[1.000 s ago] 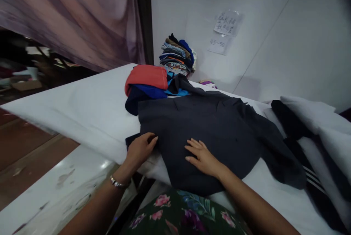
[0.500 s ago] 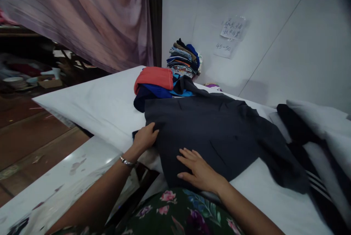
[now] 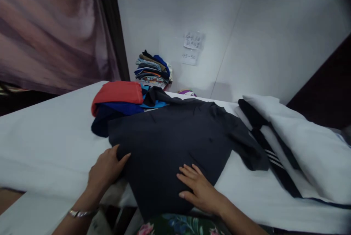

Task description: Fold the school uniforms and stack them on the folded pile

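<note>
A dark grey short-sleeved shirt (image 3: 167, 136) lies spread on the white-covered table in front of me, one sleeve pointing right. My left hand (image 3: 106, 167) is at the shirt's left edge, its thumb apart from the index finger and resting on the cloth; the other fingertips are partly hidden. Flat on the lower part of the shirt rests my right hand (image 3: 199, 189), fingers stretched out. Faint creases cross the fabric near the right hand. The shirt's near end hangs toward my body.
Folded red cloth (image 3: 120, 93) lies on blue and navy clothes (image 3: 102, 119) beyond my left hand. A stack of folded clothes (image 3: 153, 68) stands by the wall. White and black garments (image 3: 298, 143) are heaped at right. Paper notes (image 3: 192, 46) hang on the wall.
My view has turned right, so the scene sits further left. The left hand's thumb and index finger are further apart at the shirt's edge. My right hand stays flat on the shirt.
</note>
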The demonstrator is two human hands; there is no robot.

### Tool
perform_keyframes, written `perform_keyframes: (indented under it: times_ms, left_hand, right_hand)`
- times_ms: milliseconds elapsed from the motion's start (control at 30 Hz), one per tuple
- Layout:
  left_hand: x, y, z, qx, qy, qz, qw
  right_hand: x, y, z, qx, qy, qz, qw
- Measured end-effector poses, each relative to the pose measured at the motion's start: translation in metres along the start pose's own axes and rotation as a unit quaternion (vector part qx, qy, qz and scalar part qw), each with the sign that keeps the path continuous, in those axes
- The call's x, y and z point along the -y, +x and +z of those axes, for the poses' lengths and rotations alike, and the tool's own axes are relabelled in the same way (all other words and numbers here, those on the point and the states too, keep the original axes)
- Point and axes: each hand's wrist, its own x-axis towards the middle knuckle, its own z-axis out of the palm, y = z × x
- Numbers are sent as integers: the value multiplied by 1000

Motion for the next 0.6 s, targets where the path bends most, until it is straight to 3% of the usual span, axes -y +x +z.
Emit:
perform_keyframes:
  times_ms: [67, 167, 333, 467, 600]
  left_hand:
    - [2, 6, 3, -18, 20, 17, 1000]
    - [-7, 12, 3, -63, 54, 62, 995]
    - [-44, 20, 17, -83, 24, 212, 973]
    - [-63, 21, 43, -12, 76, 262, 962]
    - [-57, 22, 56, 64, 148, 306, 938]
  right_hand:
    - [-12, -9, -3, -57, 14, 9, 998]
    - [-48, -25, -17, -203, -19, 66, 977]
    - [-132, -61, -55, -400, -151, 187, 884]
    - [-173, -86, -88, -441, -240, 302, 810]
    - [-190, -103, -110, -439, -281, 365, 771]
